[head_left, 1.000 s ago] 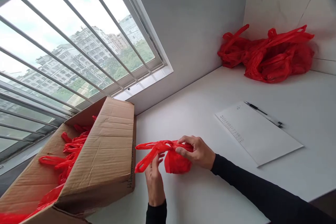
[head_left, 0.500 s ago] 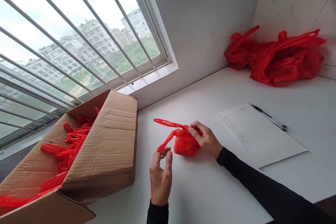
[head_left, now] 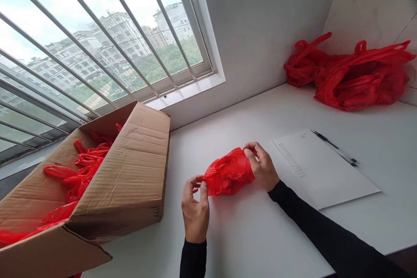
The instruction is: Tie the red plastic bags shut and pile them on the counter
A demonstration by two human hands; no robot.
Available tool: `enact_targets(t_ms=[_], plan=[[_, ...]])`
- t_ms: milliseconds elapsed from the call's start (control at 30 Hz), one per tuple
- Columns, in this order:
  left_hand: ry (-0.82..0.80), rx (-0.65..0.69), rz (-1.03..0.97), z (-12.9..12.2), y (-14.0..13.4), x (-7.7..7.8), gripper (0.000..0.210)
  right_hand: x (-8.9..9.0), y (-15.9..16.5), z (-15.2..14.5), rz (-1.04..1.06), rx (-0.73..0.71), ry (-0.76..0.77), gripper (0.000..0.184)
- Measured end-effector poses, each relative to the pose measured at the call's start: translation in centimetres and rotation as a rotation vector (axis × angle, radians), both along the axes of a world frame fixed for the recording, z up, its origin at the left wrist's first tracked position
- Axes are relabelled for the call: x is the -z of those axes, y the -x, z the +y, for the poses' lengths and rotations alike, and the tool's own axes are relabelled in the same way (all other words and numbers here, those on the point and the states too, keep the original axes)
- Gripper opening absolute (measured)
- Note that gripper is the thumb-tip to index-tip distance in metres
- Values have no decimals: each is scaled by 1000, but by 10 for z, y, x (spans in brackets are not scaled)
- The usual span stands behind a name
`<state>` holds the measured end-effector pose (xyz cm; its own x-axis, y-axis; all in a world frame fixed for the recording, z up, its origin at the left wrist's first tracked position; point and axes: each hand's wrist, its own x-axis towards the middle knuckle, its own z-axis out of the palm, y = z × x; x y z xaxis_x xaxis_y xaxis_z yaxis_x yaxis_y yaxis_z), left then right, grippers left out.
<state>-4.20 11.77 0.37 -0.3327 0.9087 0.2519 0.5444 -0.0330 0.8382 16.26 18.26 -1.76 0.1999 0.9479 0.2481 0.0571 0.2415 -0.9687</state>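
Note:
A red plastic bag (head_left: 230, 173) is stretched sideways between my two hands, low over the white table. My left hand (head_left: 196, 206) pinches its left end between thumb and fingers. At the upper right corner of the bag, my right hand (head_left: 262, 166) grips the edge with fingertips together. The film is thin and crumpled; whether anything lies inside it I cannot tell.
An open cardboard box (head_left: 130, 160) stands on the left below the barred window, with red plastic bags (head_left: 87, 160) inside. More red bags (head_left: 355, 80) are heaped in the far right corner. A white sheet (head_left: 322, 169) and a black pen (head_left: 325, 139) lie to the right.
The bag was bunched with two loose handles; now it is spread out flat and wider between both hands. The view has shifted slightly.

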Motion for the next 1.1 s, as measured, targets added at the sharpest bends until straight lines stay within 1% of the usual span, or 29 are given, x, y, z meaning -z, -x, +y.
enact_targets(t_ms=[67,100,133,167,233,300,367,433,500,600,667,700,800,833,867,900,933,967,1000,1033,1100], plan=[[-32,64,20,-2,-6,-3,41,-1,2,-5,-75,-57,-53,25],[-55,99,31,-3,-10,-5,44,-2,4,-7,-138,-91,-83,29],[-74,126,38,-3,-14,-6,42,-3,6,-10,-208,-125,-112,30],[-88,139,36,-2,-16,-8,35,-4,8,-11,-273,-151,-140,28],[-94,104,-1,0,-17,-8,19,-5,9,-12,-330,-154,-173,20],[-86,20,-69,2,-13,-6,18,-5,7,-11,-255,-92,-137,18],[-86,-64,-153,3,-7,-4,25,-5,4,-8,-117,2,-69,19],[-90,-111,-226,3,-3,-4,29,-5,1,-6,-13,78,-39,17],[-92,-110,-262,1,-4,-8,30,-5,0,-5,22,118,-66,14],[-97,-62,-202,-3,-11,-19,36,-5,2,-8,-25,99,-137,14],[-89,-54,-144,-5,-15,-25,30,-6,4,-14,-90,109,-201,16],[-79,-62,-134,-6,-16,-28,29,-7,5,-17,-128,139,-257,19],[-61,-96,-197,-8,-15,-33,31,-17,7,-28,-257,285,-537,30],[-65,-98,-214,-10,-15,-34,32,-24,7,-31,-312,286,-640,30],[-66,-85,-209,-11,-15,-37,32,-32,7,-32,-383,234,-720,28],[-64,-60,-176,-13,-15,-39,32,-41,7,-32,-466,135,-768,24],[-57,-26,-116,-15,-15,-42,35,-52,7,-30,-566,3,-777,20],[-48,12,-38,-16,-16,-45,38,-64,7,-26,-681,-136,-745,14],[-40,45,40,-17,-17,-47,39,-75,7,-22,-808,-263,-677,9],[-33,66,96,-18,-19,-49,36,-87,6,-17,-938,-374,-586,6],[-21,50,104,-19,-20,-50,23,-106,2,-8,-1148,-550,-405,13]])
